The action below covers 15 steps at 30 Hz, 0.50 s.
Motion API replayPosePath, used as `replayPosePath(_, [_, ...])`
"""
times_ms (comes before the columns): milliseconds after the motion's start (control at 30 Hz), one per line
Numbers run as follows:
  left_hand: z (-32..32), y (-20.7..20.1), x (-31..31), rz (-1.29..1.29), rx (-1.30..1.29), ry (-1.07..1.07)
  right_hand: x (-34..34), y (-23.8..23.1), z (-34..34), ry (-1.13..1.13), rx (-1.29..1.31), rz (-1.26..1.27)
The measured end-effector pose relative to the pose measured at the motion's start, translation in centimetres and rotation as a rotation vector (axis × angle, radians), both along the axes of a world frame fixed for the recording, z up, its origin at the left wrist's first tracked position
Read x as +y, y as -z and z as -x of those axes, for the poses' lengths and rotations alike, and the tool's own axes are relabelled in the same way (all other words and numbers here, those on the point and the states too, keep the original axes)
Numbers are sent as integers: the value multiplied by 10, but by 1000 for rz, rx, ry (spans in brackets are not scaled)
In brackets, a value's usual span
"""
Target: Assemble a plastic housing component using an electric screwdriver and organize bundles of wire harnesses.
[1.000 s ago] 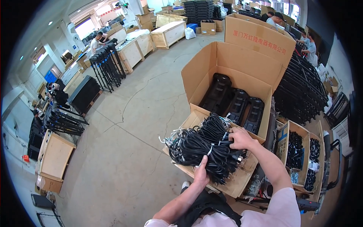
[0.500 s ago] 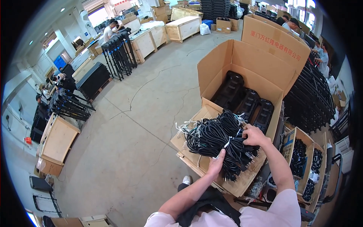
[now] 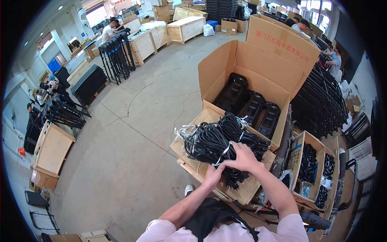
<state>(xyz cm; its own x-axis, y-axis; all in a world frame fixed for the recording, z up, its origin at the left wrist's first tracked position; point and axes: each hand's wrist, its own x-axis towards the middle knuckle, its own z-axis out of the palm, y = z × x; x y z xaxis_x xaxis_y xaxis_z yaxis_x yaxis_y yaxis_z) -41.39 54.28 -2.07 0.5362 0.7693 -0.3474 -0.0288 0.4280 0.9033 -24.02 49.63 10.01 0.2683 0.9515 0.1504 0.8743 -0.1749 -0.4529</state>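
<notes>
A thick bundle of black cables (image 3: pixel 205 142), bound with a white tie (image 3: pixel 226 148), lies on a flat sheet of cardboard (image 3: pixel 189 158) in front of the open box. My left hand (image 3: pixel 213 176) is closed on the bundle's near side, its thumb by the lower part of the tie. Just right of it, my right hand (image 3: pixel 243 158) grips the bundle from above, fingers bent beside the tie. Its thumb comes close to my left thumb. Behind lies a second cable bundle (image 3: pixel 233 124). Plugs and loose ends stick out on the right. Cables hide some of my left fingers.
Large black plastic parts (image 3: pixel 252 107) lie in the open cardboard box (image 3: pixel 262 60) beyond the cables. At right, a divided carton (image 3: pixel 297 161) holds small black parts. Black frames (image 3: pixel 322 97) are stacked behind it. Wooden crates (image 3: pixel 186 29) and several people at work stand farther off.
My right hand has moved left and nearer, from the bundle's far right side to the tie beside my left hand. The left hand stays on the near side.
</notes>
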Motion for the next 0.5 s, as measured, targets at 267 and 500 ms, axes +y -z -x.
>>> replayPosePath(267, [-14, 6, -19, 188, -52, 1, 0, -89, -32, 171, 303, -42])
replayPosePath(500, [15, 3, -17, 394, 14, 69, -23, -152, -39, 71, 432, -231])
